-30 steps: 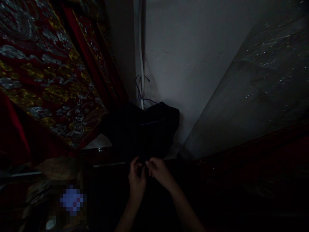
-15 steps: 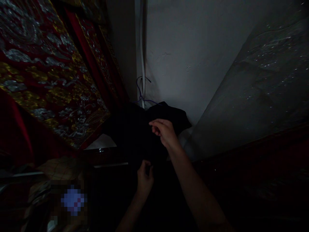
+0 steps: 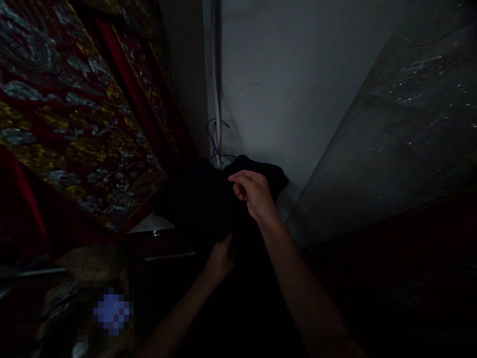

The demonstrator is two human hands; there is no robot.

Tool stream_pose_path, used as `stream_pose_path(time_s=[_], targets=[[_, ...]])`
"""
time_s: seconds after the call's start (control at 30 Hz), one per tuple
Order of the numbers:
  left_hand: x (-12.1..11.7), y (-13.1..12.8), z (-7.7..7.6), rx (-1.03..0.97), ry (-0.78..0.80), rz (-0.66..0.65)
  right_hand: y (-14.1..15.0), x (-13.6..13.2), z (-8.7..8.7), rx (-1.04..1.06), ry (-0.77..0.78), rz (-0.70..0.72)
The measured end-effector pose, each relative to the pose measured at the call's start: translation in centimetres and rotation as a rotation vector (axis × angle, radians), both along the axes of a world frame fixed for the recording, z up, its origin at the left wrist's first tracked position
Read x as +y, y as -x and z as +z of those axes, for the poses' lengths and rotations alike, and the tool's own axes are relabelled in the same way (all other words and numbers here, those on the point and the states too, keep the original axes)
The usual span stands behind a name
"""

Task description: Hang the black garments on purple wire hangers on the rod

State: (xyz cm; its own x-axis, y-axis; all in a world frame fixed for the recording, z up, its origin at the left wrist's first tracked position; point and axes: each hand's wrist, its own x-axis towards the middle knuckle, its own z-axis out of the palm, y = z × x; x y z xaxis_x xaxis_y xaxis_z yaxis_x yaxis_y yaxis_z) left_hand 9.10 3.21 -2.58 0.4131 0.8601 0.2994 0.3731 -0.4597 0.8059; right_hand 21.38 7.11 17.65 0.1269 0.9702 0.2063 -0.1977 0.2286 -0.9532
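Note:
A black garment (image 3: 201, 199) hangs by a thin purple-blue wire hanger (image 3: 214, 149) in the corner of the walls. My right hand (image 3: 253, 191) is at its upper front, thumb and forefinger pinched together on the dark cloth. Lower down, my left hand (image 3: 220, 259) is closed against the garment's front, its fingertips partly lost in the black fabric. The light is very dim, so the garment's edges, folds and any fastenings cannot be made out.
Red cloth with gold and silver embroidery (image 3: 85, 124) covers the left side. A pale pipe or cable (image 3: 214, 74) runs down the wall corner. Shiny clear plastic sheeting (image 3: 402, 134) covers the right wall. A blurred-out blue patch (image 3: 112, 311) sits at lower left.
My left hand has moved up slightly and turned, its fingers now sinking into the cloth. My right hand has risen a little on the garment. The view has shifted slightly.

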Motion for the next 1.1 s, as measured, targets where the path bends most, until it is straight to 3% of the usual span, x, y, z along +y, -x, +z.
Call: stream_pose_path(time_s=[0.03,0.1,0.2,0.27,0.37,0.43,0.6,0.8,0.87,0.97,1.03,1.1], targets=[[0.0,0.1,0.5,0.017,0.008,0.023,0.0,0.0,-0.2,-0.003,0.011,0.004],[0.4,0.7,3.1,-0.011,-0.032,0.065,-0.1,-0.2,-0.7,-0.021,0.018,0.006],[1.6,1.8,9.8,-0.203,-0.298,0.189,0.0,-0.7,-1.2,-0.087,-0.029,0.021],[2.5,2.4,14.4,-0.222,-0.485,0.277,0.2,-0.8,-1.2,-0.140,-0.097,0.031],[3.9,2.8,18.6,-0.085,-0.627,0.239,0.6,-0.4,-1.4,-0.241,-0.203,0.009],[4.4,3.0,19.4,0.016,-0.643,0.240,0.7,0.1,-2.2,-0.304,-0.227,-0.032],[5.2,3.6,18.3,0.173,-0.573,0.196,0.5,1.0,-4.3,-0.287,-0.200,-0.080],[6.0,4.4,18.0,0.185,-0.620,0.140,0.8,0.2,-3.5,-0.325,-0.249,-0.054],[5.7,4.6,18.5,0.163,-0.640,0.166,1.1,0.3,-4.2,-0.396,-0.262,-0.078],[4.9,5.3,20.0,0.087,-0.685,0.310,1.5,0.6,-6.6,-0.458,-0.229,-0.095],[4.4,6.0,21.2,0.068,-0.693,0.395,1.6,0.4,-7.9,-0.417,-0.199,-0.063],[4.2,6.6,22.0,0.093,-0.664,0.374,1.8,-0.1,-8.1,-0.341,-0.186,-0.003]])
